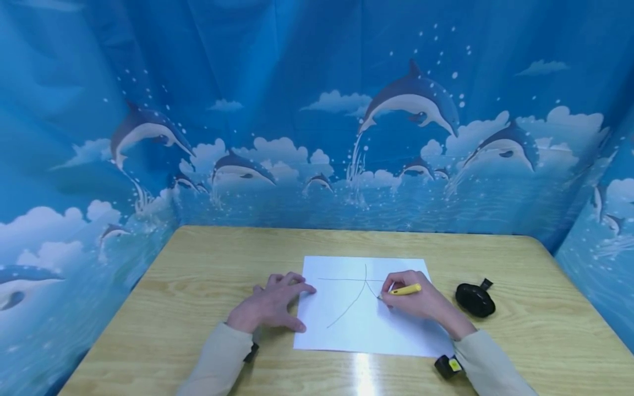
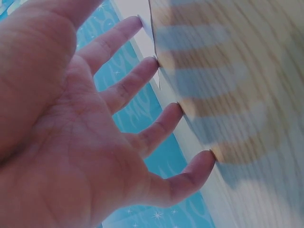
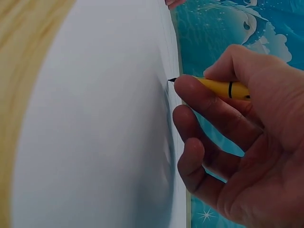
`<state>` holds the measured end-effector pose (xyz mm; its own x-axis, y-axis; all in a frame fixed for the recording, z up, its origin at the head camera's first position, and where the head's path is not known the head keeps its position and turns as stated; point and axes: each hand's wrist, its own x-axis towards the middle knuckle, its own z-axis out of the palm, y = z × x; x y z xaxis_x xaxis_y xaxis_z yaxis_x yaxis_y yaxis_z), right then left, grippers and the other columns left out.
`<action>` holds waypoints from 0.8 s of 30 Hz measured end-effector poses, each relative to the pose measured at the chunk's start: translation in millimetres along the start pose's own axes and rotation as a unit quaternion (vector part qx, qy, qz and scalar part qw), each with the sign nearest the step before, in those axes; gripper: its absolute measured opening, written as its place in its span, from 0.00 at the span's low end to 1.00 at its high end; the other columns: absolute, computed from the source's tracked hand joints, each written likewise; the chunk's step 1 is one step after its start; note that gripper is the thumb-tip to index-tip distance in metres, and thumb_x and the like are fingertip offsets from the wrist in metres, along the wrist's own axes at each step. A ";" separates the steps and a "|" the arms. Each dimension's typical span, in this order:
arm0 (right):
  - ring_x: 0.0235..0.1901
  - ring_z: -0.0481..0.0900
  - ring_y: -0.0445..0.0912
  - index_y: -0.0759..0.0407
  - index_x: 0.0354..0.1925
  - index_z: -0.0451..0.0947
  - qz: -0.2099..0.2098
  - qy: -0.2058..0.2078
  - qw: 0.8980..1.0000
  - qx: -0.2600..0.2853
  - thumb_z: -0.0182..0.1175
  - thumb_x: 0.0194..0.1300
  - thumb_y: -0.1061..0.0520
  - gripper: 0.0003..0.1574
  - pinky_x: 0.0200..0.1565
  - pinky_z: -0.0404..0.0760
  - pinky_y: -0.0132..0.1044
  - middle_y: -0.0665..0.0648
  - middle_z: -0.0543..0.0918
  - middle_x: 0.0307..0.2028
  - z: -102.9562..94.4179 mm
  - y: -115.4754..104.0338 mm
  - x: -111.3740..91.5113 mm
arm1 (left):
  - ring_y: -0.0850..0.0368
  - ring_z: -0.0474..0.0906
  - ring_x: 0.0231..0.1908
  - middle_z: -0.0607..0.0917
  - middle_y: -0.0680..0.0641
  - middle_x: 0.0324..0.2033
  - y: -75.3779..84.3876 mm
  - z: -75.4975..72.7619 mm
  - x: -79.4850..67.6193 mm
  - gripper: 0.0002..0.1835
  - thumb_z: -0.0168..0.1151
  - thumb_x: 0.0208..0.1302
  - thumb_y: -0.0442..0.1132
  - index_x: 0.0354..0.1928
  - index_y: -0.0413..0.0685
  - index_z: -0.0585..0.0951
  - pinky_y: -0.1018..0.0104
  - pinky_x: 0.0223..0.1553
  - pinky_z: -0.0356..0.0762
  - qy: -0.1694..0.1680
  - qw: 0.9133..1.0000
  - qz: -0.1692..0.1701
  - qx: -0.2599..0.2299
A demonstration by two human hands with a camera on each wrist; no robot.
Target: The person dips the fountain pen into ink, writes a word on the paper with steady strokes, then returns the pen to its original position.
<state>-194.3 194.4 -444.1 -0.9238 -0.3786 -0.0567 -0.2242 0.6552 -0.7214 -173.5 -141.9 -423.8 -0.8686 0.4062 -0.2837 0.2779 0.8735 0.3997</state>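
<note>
A white sheet of paper (image 1: pixel 346 335) lies on the wooden table, marked with thin dark lines: one across, one short upright, and two slanting down from it. My right hand (image 1: pixel 413 297) pinches a yellow pen (image 1: pixel 406 289) between thumb and fingers. In the right wrist view, the dark tip of the pen (image 3: pixel 223 88) meets the paper (image 3: pixel 95 118). My left hand (image 1: pixel 274 302) is spread at the sheet's left edge, thumb and a finger reaching onto it. Fingertips (image 2: pixel 205 159) of that hand touch the table in the left wrist view.
A small black object, perhaps a pen cap or case (image 1: pixel 475 300), lies right of the paper on the wooden table (image 1: pixel 223 253). A blue curtain with dolphins (image 1: pixel 297 110) hangs behind the table's far edge. Dark wrist devices (image 1: pixel 447 366) sit by the sleeves.
</note>
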 end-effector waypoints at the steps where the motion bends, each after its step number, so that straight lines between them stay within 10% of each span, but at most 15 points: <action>1: 0.21 0.73 0.38 0.52 0.33 0.84 -0.002 0.000 1.000 -0.001 0.67 0.58 0.57 0.02 0.25 0.70 0.28 0.46 0.84 0.22 -0.4 0.3 -0.7 | 0.31 0.57 0.73 0.67 0.52 0.73 -0.1 0.0 0.1 0.40 0.79 0.50 0.57 0.68 0.69 0.75 0.14 0.61 0.57 0.000 1.000 0.000 0.000; 24: 0.21 0.72 0.37 0.51 0.33 0.84 0.001 -0.027 1.000 -0.004 0.67 0.61 0.54 0.02 0.23 0.70 0.27 0.46 0.84 0.23 -7.1 3.0 -13.9 | 0.32 0.56 0.74 0.66 0.51 0.74 0.6 0.6 0.6 0.40 0.78 0.52 0.57 0.69 0.69 0.74 0.14 0.62 0.55 -0.004 1.000 -0.004 -0.001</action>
<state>-184.3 206.3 -440.6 -0.9063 -0.4118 -0.0950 -0.2253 0.6610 -0.7157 -173.7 -140.9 -424.2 -0.8675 0.4009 -0.2945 0.2696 0.8764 0.3990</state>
